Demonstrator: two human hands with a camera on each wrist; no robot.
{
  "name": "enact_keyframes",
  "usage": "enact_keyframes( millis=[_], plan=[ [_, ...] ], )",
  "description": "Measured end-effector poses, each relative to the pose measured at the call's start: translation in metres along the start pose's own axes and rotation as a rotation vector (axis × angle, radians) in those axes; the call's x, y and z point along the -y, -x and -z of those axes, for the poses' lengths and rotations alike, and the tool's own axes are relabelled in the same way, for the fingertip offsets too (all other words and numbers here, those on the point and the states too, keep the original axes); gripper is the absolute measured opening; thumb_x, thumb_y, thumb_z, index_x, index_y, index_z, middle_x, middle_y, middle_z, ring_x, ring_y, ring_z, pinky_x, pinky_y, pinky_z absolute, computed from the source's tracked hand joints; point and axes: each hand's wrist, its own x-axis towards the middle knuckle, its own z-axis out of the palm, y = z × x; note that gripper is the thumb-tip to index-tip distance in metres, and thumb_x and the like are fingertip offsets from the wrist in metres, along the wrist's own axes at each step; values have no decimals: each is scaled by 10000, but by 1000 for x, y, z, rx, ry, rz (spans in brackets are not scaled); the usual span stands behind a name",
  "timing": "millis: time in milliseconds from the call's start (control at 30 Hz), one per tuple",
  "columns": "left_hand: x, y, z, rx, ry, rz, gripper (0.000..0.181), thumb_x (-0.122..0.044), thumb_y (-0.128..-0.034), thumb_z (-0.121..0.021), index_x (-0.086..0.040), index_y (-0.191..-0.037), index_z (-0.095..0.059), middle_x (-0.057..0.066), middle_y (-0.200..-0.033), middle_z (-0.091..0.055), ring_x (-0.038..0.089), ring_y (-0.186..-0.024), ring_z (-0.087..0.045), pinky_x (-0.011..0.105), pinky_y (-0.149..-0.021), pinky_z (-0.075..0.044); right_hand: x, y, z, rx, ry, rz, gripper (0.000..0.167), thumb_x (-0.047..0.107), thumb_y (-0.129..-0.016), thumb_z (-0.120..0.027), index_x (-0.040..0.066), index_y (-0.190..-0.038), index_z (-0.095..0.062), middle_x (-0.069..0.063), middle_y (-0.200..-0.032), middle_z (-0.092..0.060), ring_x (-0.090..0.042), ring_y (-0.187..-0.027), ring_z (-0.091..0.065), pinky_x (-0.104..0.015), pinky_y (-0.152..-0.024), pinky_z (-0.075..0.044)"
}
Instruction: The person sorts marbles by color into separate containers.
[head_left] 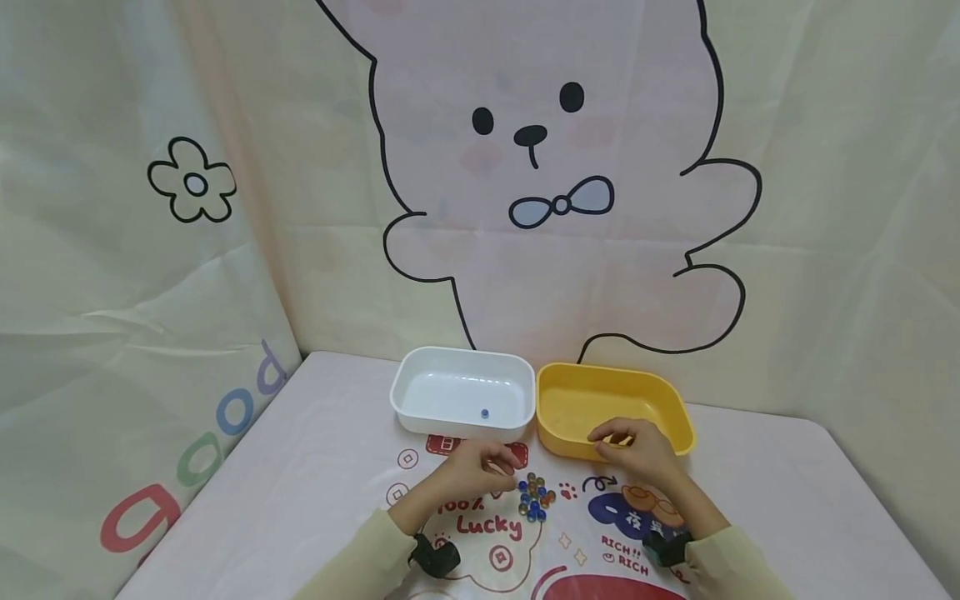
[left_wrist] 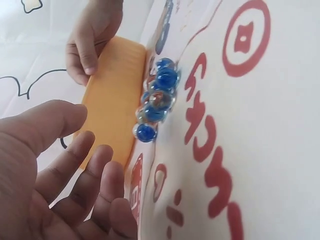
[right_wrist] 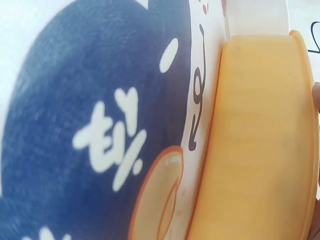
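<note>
Several glass marbles [head_left: 536,503], blue and amber, lie clustered on the tablecloth. My left hand [head_left: 472,471] hovers just left of them, fingers relaxed. The left wrist view shows nothing between the thumb and fingers of this left hand [left_wrist: 65,175], with the marbles [left_wrist: 162,100] beyond the fingertips. Over the front rim of the yellow container [head_left: 615,377] is my right hand [head_left: 641,454], fingers loosely bent with a gap to the thumb and no object visible in it. Only slivers of that hand show at the right wrist view's edge, beside the yellow container [right_wrist: 255,140].
A white container [head_left: 465,357] stands left of the yellow one, with a single blue marble [head_left: 484,413] inside. Behind the table [head_left: 337,433] hangs a curtain [head_left: 315,283] with a printed bear. Red and blue prints mark the tablecloth.
</note>
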Motion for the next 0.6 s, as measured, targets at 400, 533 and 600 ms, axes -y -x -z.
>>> enact_keyframes(
  millis=[400,533,600],
  plan=[
    [5,-8,-13,-16,-79,38,167,-162,-775,-771,-183,-930,-711,-96,-847,-659,59,-763,-603,221,-627,-510,-1,-1,1,18,-10,-6,74,252,-848,-726,266,-918,-746,78,-928,-701,-157,-853,-551,-260,-751,-478],
    [1,-7,-14,-13,-89,56,166,-153,-775,-771,-179,-927,-709,-101,-826,-650,66,-744,-596,223,-617,-505,-1,-2,0,18,0,-12,71,282,-849,-727,268,-916,-745,81,-930,-698,-156,-864,-549,-275,-768,-474],
    [1,-7,-14,-11,-98,60,164,-148,-776,-771,-179,-924,-707,-101,-819,-645,67,-737,-591,219,-618,-501,-1,-2,0,17,2,-15,73,294,-848,-727,271,-915,-744,83,-927,-698,-157,-866,-546,-285,-772,-470]
  ],
)
